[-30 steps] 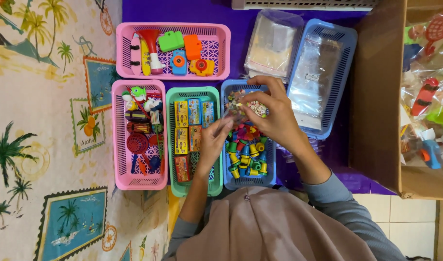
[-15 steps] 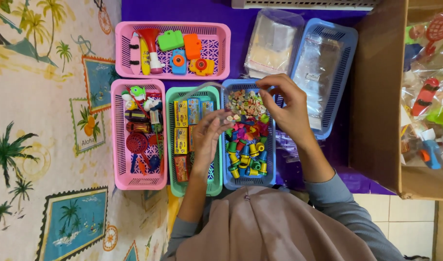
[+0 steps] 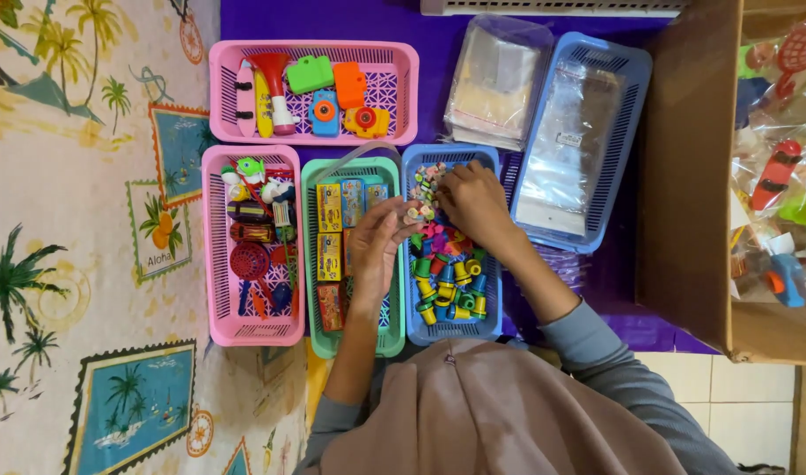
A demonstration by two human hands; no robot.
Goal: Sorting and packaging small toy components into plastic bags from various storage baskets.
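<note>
Purple cloth covers the surface on which five perforated plastic baskets sit close together: a pink basket of toy cameras and a trumpet at the top, a tall pink basket of mixed small toys below it, a green basket of small printed boxes just beside that, then a blue basket of small colourful toy pieces, and further right a larger blue basket holding clear plastic bags. A stack of clear bags lies between the top pink basket and the larger blue one. A brown cardboard box of bagged toys stands at the far right, and a palm-tree patterned mat lies to the left. Both hands meet over the upper part of the blue basket of small pieces. The left hand reaches across the green basket, fingers loosely curled, its fingertips pinching a small cluster of pale tiny pieces. The right hand is bent down into the basket, its fingers closed among the pieces; whether it grips any cannot be told.
</note>
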